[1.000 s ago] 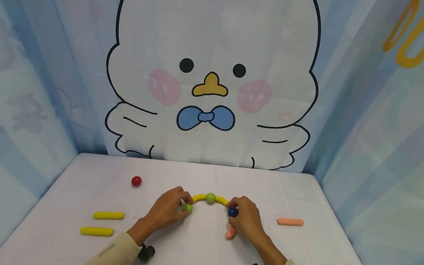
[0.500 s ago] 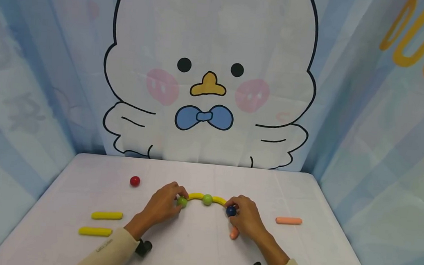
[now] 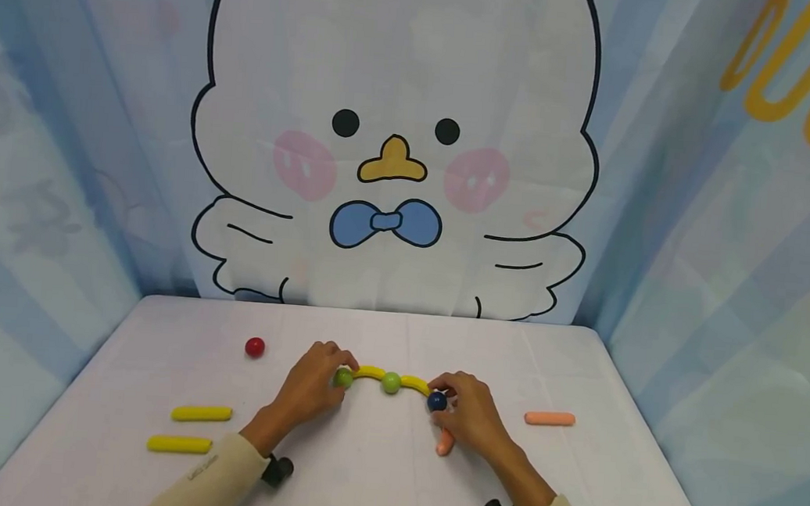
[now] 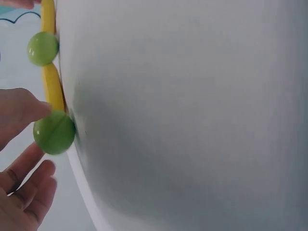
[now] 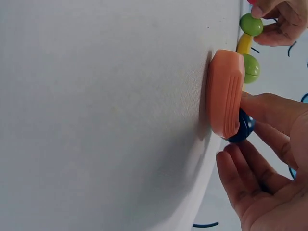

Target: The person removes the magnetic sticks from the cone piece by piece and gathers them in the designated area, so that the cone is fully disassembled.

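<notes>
My left hand pinches a green ball between thumb and fingers at the left end of a low arched chain. From that ball runs a curved yellow stick to a second green ball in the middle. Another curved yellow stick continues to a dark blue ball, which my right hand pinches. An orange stick with a grooved side extends from the blue ball toward the table's front, partly hidden by the right hand in the head view.
Two straight yellow sticks lie at the left of the white table. A red ball sits at the back left. One more orange stick lies on the right. Behind the table hangs a printed curtain.
My left hand has shifted left and away from me with its green ball, and the arch has flattened. The right hand stays about where it was; the orange stick has swung slightly right.
</notes>
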The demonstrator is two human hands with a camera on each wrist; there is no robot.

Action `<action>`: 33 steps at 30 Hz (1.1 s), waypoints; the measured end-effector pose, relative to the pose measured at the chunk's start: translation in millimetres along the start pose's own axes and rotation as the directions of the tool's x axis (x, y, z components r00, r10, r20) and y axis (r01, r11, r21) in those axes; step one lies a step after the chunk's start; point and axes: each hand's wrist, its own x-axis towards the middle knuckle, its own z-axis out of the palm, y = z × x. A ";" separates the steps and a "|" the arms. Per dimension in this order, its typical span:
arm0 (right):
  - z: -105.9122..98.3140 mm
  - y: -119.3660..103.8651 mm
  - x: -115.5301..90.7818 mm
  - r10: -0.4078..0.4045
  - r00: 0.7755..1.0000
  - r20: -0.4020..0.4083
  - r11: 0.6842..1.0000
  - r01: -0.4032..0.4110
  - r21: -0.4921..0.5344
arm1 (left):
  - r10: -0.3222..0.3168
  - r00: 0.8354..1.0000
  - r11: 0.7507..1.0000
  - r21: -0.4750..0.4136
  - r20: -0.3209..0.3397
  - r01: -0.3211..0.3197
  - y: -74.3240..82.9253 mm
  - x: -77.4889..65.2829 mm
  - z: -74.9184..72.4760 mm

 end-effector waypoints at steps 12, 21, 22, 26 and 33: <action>-13.1 10.0 -15.9 0.164 0.986 -0.030 0.982 -0.161 0.096 | 0.173 0.985 0.981 -0.085 0.007 -0.172 50.7 8.8 12.6; -15.4 15.2 -26.6 0.220 0.975 0.008 0.963 -0.219 0.160 | 0.280 0.953 0.952 -0.158 0.115 -0.261 81.9 25.1 38.4; -14.8 15.2 -26.7 0.219 0.976 0.007 0.962 -0.217 0.165 | 0.289 0.950 0.950 -0.156 0.119 -0.270 84.1 26.9 40.8; -12.0 14.6 -25.7 0.204 0.979 -0.013 0.966 -0.199 0.165 | 0.306 0.943 0.946 -0.152 0.128 -0.287 90.6 33.5 48.3; -7.9 10.8 -21.0 0.239 0.971 -0.001 0.960 -0.236 0.152 | 0.274 0.947 0.956 -0.152 0.168 -0.250 94.0 40.3 57.2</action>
